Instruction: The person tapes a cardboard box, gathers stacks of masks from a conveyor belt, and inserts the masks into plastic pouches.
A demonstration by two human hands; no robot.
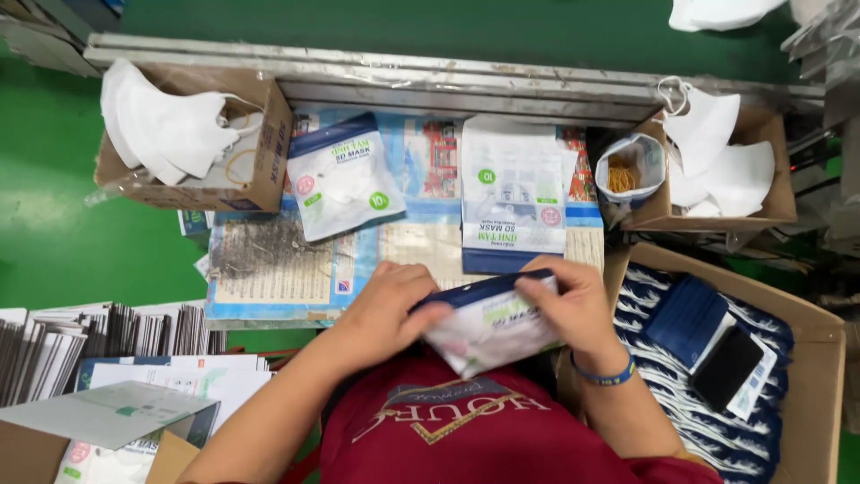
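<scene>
Both my hands hold one white mask pouch with a dark blue top strip [488,324] close to my chest. My left hand [387,309] grips its left end, fingers curled over the blue strip. My right hand [573,305], with a blue wristband, pinches the pouch's right end. On the work surface ahead lie a filled mask pouch [345,175] at the left and a stack of flat pouches [512,193] right of it.
A cardboard box of loose white masks [184,134] stands at the back left, another box of masks [726,157] at the back right beside a small bag of rubber bands [627,170]. A large carton [806,323] of packed pouches with a black phone [726,367] sits right. Flat cartons are stacked at left [98,336].
</scene>
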